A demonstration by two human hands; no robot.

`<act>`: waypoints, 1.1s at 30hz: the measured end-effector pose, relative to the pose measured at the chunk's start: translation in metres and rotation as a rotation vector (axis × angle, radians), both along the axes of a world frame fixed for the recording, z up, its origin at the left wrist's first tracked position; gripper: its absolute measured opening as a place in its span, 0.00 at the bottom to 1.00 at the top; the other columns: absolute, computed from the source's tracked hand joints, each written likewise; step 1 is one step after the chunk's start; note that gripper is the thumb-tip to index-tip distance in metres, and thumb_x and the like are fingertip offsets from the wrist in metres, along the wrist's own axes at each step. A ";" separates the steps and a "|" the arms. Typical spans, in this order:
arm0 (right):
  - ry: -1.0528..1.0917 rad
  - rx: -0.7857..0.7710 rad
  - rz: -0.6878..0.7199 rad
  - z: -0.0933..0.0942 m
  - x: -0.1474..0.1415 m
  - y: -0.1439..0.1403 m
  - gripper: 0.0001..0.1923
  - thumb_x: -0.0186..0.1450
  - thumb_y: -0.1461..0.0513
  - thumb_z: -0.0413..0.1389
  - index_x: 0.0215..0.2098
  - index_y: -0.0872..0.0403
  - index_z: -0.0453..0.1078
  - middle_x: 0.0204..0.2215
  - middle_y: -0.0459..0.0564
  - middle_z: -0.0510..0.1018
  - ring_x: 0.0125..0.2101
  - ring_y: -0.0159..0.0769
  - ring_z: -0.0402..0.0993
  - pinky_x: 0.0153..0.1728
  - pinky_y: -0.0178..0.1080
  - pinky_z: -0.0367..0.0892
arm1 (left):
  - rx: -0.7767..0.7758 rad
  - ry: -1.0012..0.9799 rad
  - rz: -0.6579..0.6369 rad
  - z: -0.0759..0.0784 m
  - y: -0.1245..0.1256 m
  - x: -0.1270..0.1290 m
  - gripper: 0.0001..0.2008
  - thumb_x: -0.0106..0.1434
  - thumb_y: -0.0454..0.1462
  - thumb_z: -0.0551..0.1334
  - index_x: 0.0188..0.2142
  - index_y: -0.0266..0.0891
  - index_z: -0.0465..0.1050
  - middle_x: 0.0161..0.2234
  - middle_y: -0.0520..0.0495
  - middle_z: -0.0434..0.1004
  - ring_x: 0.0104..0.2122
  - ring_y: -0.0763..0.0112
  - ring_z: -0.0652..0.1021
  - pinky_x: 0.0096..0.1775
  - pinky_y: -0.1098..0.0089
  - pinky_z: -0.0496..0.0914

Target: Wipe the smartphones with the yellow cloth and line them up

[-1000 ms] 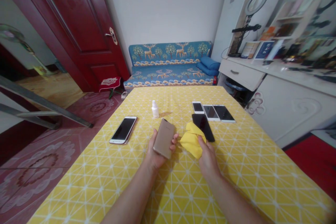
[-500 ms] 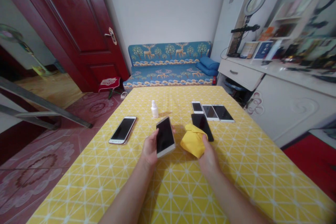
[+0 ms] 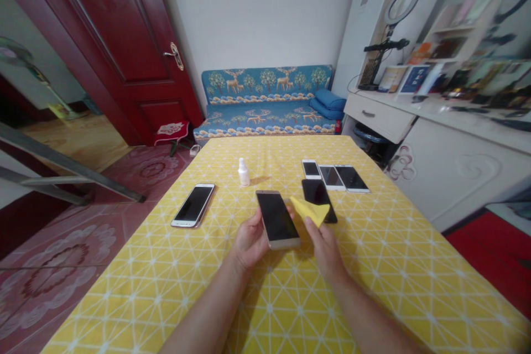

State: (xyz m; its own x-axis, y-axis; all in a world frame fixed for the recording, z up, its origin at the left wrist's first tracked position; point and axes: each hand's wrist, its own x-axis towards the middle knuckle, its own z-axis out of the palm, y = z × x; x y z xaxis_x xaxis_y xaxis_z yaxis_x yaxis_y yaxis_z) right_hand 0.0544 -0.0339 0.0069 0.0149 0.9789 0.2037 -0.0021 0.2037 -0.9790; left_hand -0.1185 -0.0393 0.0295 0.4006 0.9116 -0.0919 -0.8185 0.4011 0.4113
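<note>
Left hand (image 3: 249, 240) cradles gold-edged black-screen phone (image 3: 277, 219) loosely from below, right hand (image 3: 326, 243) pinching yellow cloth (image 3: 310, 209); wiping pressure could tip it onto the counter (image 3: 373, 265).

We see two bare forearms reaching in from the bottom edge, with no sleeves, watch, bracelet or gloves on them. Our left hand (image 3: 249, 240) and right hand (image 3: 326, 246) are bare too, with no rings showing, and the fingernails look short and unpainted as far as we can tell.
</note>
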 end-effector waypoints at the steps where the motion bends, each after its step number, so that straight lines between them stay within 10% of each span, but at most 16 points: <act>1: -0.096 0.103 0.085 0.002 -0.003 -0.006 0.18 0.67 0.52 0.53 0.49 0.52 0.74 0.48 0.54 0.78 0.52 0.48 0.72 0.55 0.52 0.63 | -0.007 0.004 0.046 -0.001 0.001 0.000 0.20 0.69 0.41 0.51 0.52 0.29 0.70 0.44 0.36 0.79 0.47 0.59 0.78 0.55 0.60 0.66; 11: -0.594 0.626 0.453 0.028 -0.021 -0.040 0.27 0.70 0.59 0.47 0.66 0.51 0.52 0.63 0.54 0.62 0.63 0.47 0.56 0.61 0.53 0.56 | -0.110 0.106 0.159 -0.002 -0.001 0.007 0.18 0.63 0.40 0.61 0.50 0.32 0.71 0.42 0.39 0.79 0.43 0.60 0.79 0.50 0.63 0.71; 17: -0.613 0.517 0.360 0.018 -0.018 -0.035 0.17 0.71 0.58 0.45 0.55 0.51 0.66 0.53 0.54 0.73 0.55 0.44 0.66 0.57 0.49 0.62 | -0.106 0.337 0.106 0.005 -0.010 0.019 0.13 0.62 0.39 0.62 0.43 0.32 0.74 0.39 0.37 0.79 0.40 0.59 0.80 0.45 0.63 0.73; 25: -0.572 0.382 0.154 0.001 -0.013 -0.013 0.20 0.72 0.56 0.44 0.59 0.51 0.64 0.51 0.55 0.74 0.56 0.46 0.66 0.57 0.51 0.60 | 0.108 0.300 0.066 0.009 -0.018 0.022 0.21 0.64 0.44 0.61 0.57 0.48 0.67 0.52 0.44 0.74 0.51 0.61 0.75 0.51 0.63 0.69; 33: -0.304 0.221 -0.024 -0.005 -0.005 -0.001 0.16 0.69 0.50 0.48 0.36 0.50 0.72 0.30 0.50 0.77 0.40 0.44 0.74 0.45 0.48 0.69 | 0.112 0.445 -0.095 0.003 -0.023 0.023 0.31 0.61 0.39 0.64 0.63 0.52 0.59 0.52 0.41 0.75 0.48 0.56 0.77 0.44 0.61 0.73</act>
